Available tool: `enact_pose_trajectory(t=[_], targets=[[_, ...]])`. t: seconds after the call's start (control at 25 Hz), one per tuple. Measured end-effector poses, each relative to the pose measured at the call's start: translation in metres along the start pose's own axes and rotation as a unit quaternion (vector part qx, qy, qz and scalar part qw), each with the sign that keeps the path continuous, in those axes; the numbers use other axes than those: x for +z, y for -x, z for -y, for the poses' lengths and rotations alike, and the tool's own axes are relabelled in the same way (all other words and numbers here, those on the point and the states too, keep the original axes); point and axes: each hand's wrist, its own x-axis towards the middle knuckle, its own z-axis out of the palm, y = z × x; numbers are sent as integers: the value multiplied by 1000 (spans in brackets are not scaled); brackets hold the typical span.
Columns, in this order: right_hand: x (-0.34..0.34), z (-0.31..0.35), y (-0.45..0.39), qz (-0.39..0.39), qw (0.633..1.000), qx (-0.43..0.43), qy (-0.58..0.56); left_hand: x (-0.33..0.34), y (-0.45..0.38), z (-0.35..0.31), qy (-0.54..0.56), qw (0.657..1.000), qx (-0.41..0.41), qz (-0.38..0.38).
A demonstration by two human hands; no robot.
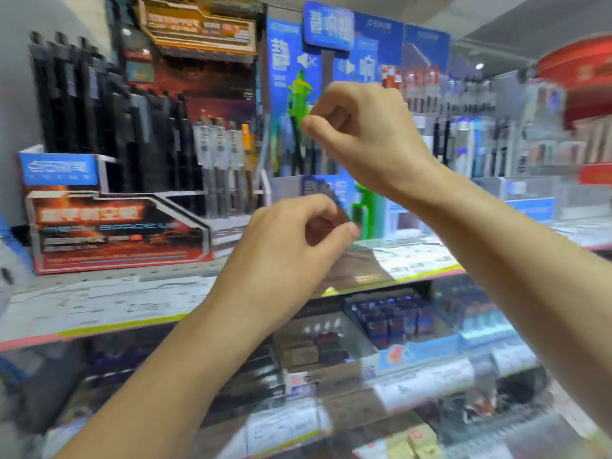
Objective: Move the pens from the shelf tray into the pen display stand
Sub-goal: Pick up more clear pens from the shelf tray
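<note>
The whole view is motion-blurred. A blue pen display stand [285,77] sits at the middle of the shelf with dark pens [299,157] upright in it. My right hand [361,140] hovers in front of this stand with its fingers curled and thumb against forefinger; I see nothing in it. Lower down, my left hand [291,240] pinches a dark translucent wrapper [359,266] between thumb and fingers, and the wrapper hangs over the shelf edge. I cannot make out a shelf tray of pens.
A red-and-black display box [116,233] full of black and grey pens [82,104] stands to the left. More pen racks [463,140] fill the right. The shelf's label strip [99,309] runs across; small boxes [390,319] lie on the shelf below.
</note>
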Motion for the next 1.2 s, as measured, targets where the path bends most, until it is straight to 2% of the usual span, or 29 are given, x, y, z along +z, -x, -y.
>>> enact_pose_trajectory(t=[0.24,0.56,0.68,0.84,1.08,1.2], targets=[[-93,-107,43,1,996,51,71,113,-44,-59,58,998,28,12],[-234,-327,113,57,987,124,83,329,-116,-190,48,997,34,52],[-265,-400,131,77,984,148,68,399,-143,-228,38,997,29,53],[-306,-501,153,56,979,185,59,495,-179,-264,20,998,28,59],[-365,-679,173,29,966,233,105,656,-247,-307,40,993,98,57],[-386,-775,179,69,951,271,135,740,-289,-328,50,991,102,76]])
